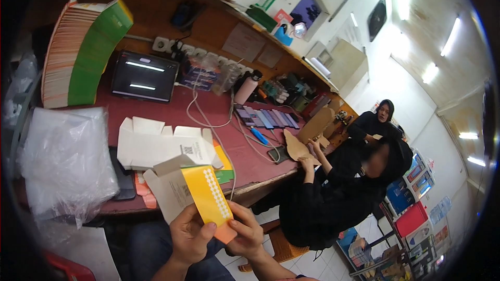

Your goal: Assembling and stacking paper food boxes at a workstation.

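Observation:
Above my lap, both hands grip a partly folded cardboard box (pixel 207 191). Its outer face is yellow with a row of white shapes and an orange end flap; its inner side is greyish white with small print. My left hand (pixel 190 237) is closed on the near left edge, thumb on the yellow face. My right hand (pixel 245 231) pinches the right side by the orange flap. On the table beyond, an unfolded carton (pixel 156 143) lies white side up. Yellow, orange and green carton parts show beneath and beside it.
Clear plastic bags (pixel 65 158) lie at the left, before a tall stack of flat cartons (pixel 86 54). A tablet (pixel 145 78), a pink bottle (pixel 247 88), several phones (pixel 265 117) and loose cables occupy the red table (pixel 208 106). A seated co-worker (pixel 333 192) handles brown cardboard at the right.

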A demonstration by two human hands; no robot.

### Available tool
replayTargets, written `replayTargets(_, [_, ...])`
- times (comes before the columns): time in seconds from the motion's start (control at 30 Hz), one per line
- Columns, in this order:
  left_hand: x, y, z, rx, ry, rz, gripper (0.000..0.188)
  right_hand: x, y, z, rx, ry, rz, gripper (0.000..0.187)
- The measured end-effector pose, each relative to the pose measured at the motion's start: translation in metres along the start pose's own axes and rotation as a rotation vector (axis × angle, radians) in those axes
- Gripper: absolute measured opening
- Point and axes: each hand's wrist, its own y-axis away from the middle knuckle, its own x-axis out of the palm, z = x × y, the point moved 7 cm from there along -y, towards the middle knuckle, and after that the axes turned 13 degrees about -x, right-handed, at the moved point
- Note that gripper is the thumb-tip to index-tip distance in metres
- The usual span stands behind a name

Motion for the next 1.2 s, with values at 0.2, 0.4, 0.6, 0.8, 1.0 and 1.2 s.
replayTargets(0.2, [0.01,0.005,-0.017,0.35,-0.424,-0.076,0.034,-0.002,-0.02,-0.002,-0.174,0.014,-0.116,0.019])
replayTargets(0.4, [-0.007,0.004,-0.039,0.4,-0.537,-0.156,0.022,-0.002,-0.027,-0.006,-0.101,-0.028,-0.276,0.024])
replayTargets(0.6, [-0.004,0.007,-0.045,0.619,-0.772,-0.243,0.032,0.012,-0.043,-0.002,-0.108,-0.058,-0.1,0.011])
replayTargets(0.8, [-0.01,0.019,-0.051,0.93,-0.902,-0.294,0.035,0.009,-0.052,0.002,-0.105,-0.074,-0.08,0.024])
replayTargets(1.0, [-0.004,0.014,-0.052,0.842,-0.862,-0.231,0.016,0.013,-0.071,0.006,-0.174,-0.049,-0.029,0.025])
replayTargets(1.2, [-0.005,0.009,-0.056,0.757,-0.772,-0.139,0.015,0.015,-0.08,0.004,-0.139,-0.07,0.03,0.026])
